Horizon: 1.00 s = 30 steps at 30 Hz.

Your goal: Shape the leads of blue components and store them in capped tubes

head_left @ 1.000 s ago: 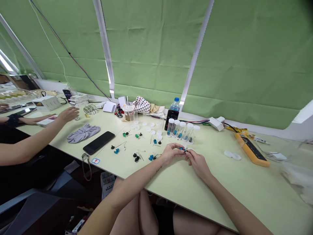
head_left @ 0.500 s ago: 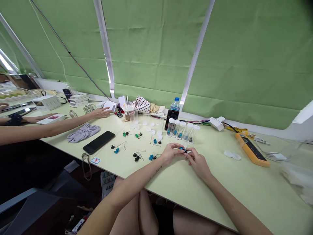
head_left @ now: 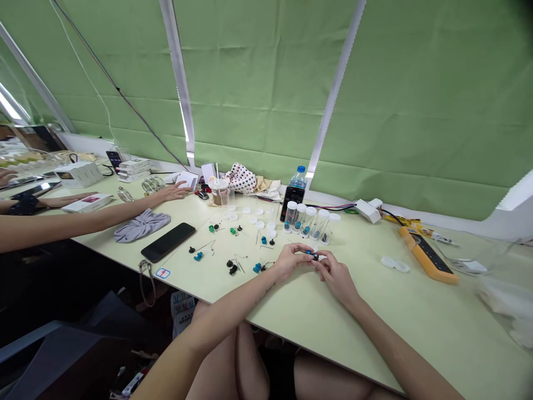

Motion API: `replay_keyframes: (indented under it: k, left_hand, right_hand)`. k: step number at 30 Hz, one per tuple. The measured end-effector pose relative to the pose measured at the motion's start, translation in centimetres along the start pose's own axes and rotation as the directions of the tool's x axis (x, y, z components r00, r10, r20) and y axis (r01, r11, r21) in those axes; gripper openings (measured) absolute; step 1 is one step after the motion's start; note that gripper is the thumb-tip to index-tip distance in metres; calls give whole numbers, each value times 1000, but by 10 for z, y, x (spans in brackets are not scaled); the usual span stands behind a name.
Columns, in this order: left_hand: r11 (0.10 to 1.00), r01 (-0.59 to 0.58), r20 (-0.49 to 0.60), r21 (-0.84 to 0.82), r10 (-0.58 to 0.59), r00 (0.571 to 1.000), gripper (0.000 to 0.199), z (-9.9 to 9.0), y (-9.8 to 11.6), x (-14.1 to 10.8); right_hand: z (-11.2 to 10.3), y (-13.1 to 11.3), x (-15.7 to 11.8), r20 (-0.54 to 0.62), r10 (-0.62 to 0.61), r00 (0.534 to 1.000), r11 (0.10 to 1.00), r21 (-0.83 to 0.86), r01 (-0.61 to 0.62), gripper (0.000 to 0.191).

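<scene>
My left hand [head_left: 293, 260] pinches a small blue piece [head_left: 308, 253] between thumb and fingers. Fingertip to fingertip with it, my right hand [head_left: 335, 274] grips a small black piece [head_left: 315, 257] that touches the blue one. The exact kind of these parts is too small to make out. Left of my hands lie blue parts [head_left: 257, 268], black parts [head_left: 232, 268] and green parts [head_left: 232, 231], with thin metal pins among them. Several clear tubes with white caps [head_left: 306, 221] stand just beyond my hands, blue pieces inside them.
A phone [head_left: 292, 199] leans on a water bottle [head_left: 298, 178]. Another phone [head_left: 168, 242] lies left, near a grey cloth band [head_left: 142, 226]. A co-worker's arm [head_left: 100, 222] reaches across to white boxes [head_left: 188, 180]. White caps [head_left: 395, 264] and an orange power strip [head_left: 431, 256] lie right.
My fingers shift only slightly around the small blue and black pieces. The co-worker's hand at the far left edge has moved a little; the table things stay put.
</scene>
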<state>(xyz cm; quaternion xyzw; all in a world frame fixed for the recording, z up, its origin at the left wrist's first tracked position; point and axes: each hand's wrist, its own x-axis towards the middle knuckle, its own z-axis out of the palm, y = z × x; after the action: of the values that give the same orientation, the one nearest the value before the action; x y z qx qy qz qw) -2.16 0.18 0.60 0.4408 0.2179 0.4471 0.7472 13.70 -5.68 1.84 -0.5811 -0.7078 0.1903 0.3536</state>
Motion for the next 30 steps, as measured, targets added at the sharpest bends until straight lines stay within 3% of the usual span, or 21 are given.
replay_keyframes:
  k: [30]
  left_hand:
    - [1000,4,2,-2,-4,1000,40,0,1,0]
  right_hand:
    - [1,3,1,-13,15,1000,1000,7,-15,36]
